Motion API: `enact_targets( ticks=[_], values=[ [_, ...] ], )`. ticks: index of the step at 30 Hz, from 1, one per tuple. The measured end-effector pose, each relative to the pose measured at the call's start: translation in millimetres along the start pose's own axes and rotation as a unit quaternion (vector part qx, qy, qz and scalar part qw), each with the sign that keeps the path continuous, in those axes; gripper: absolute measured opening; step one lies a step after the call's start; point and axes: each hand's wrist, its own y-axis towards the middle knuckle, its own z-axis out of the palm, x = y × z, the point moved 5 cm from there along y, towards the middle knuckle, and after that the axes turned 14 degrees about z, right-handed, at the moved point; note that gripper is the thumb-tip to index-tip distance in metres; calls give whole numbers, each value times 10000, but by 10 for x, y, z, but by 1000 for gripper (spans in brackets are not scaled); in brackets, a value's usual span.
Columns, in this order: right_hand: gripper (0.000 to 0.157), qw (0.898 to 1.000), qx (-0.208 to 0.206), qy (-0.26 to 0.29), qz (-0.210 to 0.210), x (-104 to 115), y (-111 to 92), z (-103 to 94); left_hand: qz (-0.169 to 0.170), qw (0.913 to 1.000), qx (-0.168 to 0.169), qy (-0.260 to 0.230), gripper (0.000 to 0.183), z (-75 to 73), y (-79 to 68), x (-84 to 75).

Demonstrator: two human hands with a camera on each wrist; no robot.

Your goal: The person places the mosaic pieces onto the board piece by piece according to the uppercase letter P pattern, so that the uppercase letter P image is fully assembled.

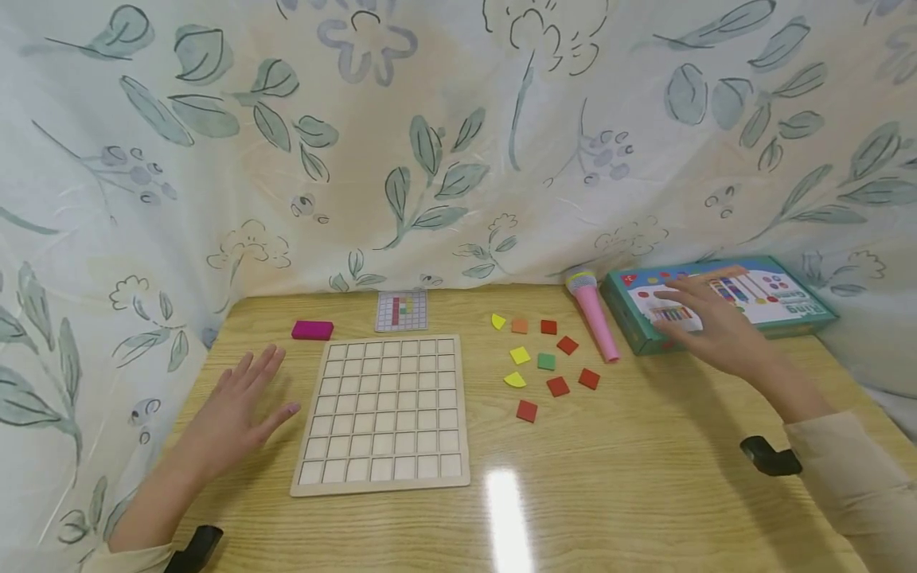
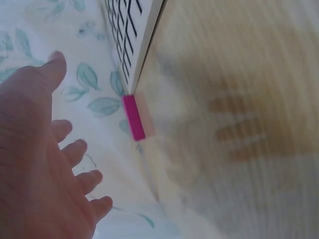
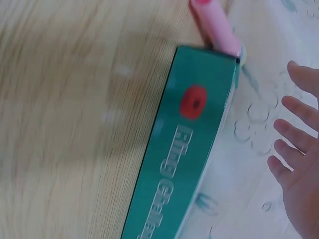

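Observation:
My left hand (image 1: 232,418) hovers over the table just left of a wooden grid board (image 1: 383,414), fingers spread and holding nothing. Beyond its fingertips lies a magenta block (image 1: 312,330), also visible in the left wrist view (image 2: 133,118). My right hand (image 1: 705,322), fingers loosely extended and free of any object, is above a green game box (image 1: 759,294) at the right. Between board and box lie several small tiles: red squares (image 1: 526,411), a green square (image 1: 546,361), an orange one (image 1: 519,325), and yellow pieces (image 1: 519,355), some with a rounded edge.
A small card with a colored grid pattern (image 1: 401,310) lies behind the board. A pink toy microphone (image 1: 596,318) leans close to the box's left side. Floral cloth (image 1: 444,143) hangs along the table's back edge. Wood tabletop (image 1: 609,477) extends in front.

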Motion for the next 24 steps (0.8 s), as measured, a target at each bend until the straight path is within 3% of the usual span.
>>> enact_targets(
  ticks=[9,16,24],
  values=[
    [42,9964,-504,270,-633,351,-115,229,105,9999,100,-84,80,194,-71,-179],
    [34,9958,-490,479,-605,574,-214,465,139,9992,334,-162,83,296,-123,-276],
    [29,9950,-117,930,-348,808,-254,791,76,9970,713,-303,94,360,-155,-329]
  ],
)
